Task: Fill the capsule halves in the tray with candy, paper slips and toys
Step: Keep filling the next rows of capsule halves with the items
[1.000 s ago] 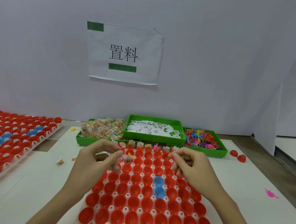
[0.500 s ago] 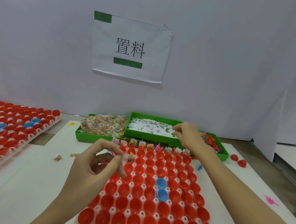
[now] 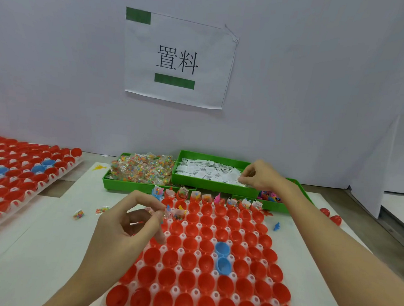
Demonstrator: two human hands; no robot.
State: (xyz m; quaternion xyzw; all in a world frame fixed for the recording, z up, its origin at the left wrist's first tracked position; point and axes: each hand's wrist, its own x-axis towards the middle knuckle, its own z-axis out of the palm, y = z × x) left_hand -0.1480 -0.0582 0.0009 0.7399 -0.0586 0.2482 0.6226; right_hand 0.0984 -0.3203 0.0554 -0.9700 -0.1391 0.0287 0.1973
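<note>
A white plastic tray (image 3: 155, 287) packed with red and a few blue plastic capsule halves (image 3: 190, 262) spreads beneath and between a person's two bare hands; only its far row and the first cups of the second row, just beyond the left fingertips, hold fillings, so most of the job looks undone. A second tray of red capsule halves (image 3: 17, 179) lies well off to the left of the left hand. Three green plastic bins sit past the tray: the candy bin (image 3: 114, 183) heaped with clear multicoloured sweet packets ahead of the left hand, the slip bin (image 3: 214, 185) of small white printed paper slips (image 3: 204, 172) under the right hand, and the toy bin (image 3: 275, 206) of bright plastic toys just below the right wrist. The right hand (image 3: 260, 175) reaches into the slip bin, fingers curled together and pinching at the pile's near edge; whether a slip is actually caught cannot be made out. The left hand (image 3: 130, 224) hovers over the tray's left edge, thumb and forefinger closed on a small clear candy packet (image 3: 166, 213). The slips look thin, light and floppy, likely to cling in layers, best nipped by one corner. The crinkly packets seem slick, best held by a sealed edge.
</note>
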